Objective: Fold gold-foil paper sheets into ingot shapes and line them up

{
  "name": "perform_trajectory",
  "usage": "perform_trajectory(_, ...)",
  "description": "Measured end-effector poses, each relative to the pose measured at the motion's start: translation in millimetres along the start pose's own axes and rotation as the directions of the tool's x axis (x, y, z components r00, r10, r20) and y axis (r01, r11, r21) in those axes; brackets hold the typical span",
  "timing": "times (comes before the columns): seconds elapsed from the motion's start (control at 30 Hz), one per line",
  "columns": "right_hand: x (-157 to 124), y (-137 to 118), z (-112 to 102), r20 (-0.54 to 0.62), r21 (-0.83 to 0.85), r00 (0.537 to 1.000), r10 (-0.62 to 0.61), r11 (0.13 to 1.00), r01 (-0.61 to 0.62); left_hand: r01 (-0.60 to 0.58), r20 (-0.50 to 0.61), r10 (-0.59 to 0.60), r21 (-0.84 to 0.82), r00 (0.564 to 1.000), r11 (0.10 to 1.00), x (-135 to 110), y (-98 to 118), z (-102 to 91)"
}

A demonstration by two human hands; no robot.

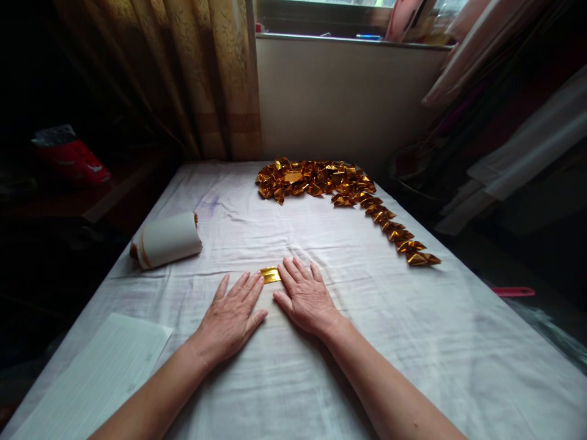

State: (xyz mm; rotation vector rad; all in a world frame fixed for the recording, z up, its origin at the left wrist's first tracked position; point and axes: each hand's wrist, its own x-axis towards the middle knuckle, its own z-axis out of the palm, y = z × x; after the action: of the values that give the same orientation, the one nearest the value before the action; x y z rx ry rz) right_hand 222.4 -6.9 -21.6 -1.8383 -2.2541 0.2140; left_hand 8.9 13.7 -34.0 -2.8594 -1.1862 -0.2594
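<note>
My left hand (232, 318) lies flat on the white cloth, fingers stretched out and slightly spread. My right hand (305, 297) rests palm down beside it, fingers apart. Both hold nothing. A small folded piece of gold foil paper (270, 275) lies on the cloth between the fingertips of both hands, touching or nearly touching them. A pile of folded gold paper pieces (316, 179) sits at the far end. From it, a row of folded pieces (403, 238) runs down the right side of the table.
A white cloth (413, 342) covers the table. A roll of white paper (167, 239) lies at the left. A lined white sheet (98, 376) sits at the near left corner. A curtain (202, 73), wall and window ledge stand behind. Dark floor and clutter flank both sides.
</note>
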Motion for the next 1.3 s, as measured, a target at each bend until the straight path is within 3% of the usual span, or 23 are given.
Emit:
perform_trajectory(0.13,-0.7,-0.6,0.5,-0.029,0.003,1.000,0.000,1.000,0.000,0.017,-0.045,-0.017,-0.008,0.999,1.000,-6.2,-4.4,-11.1)
perform_trajectory(0.3,-1.8,-1.4,-3.5,-0.049,0.003,0.999,-0.004,1.000,0.004,0.120,-0.092,-0.127,-0.082,0.988,0.989,20.7,-0.4,-26.3)
perform_trajectory(0.47,-2.3,0.8,-6.2,-0.080,0.033,0.997,-0.014,0.999,0.017,0.227,-0.112,-0.241,-0.121,0.964,0.966,35.6,0.4,-24.4)
perform_trajectory(0.83,-2.3,3.0,-6.0,-0.138,0.097,0.990,-0.028,0.994,0.042,0.223,-0.178,-0.273,-0.258,0.945,0.940,30.4,-1.0,-16.0)
perform_trajectory(1.07,-1.0,7.8,2.7,-0.299,0.223,0.954,-0.012,0.971,0.082,0.221,-0.178,-0.285,-0.310,0.942,0.925,29.9,-1.7,-13.3)
perform_trajectory(1.3,0.2,6.0,-2.6,-0.412,0.155,0.907,-0.084,0.975,0.161,0.115,-0.294,-0.167,-0.187,0.941,0.976,28.5,-2.5,-20.2)
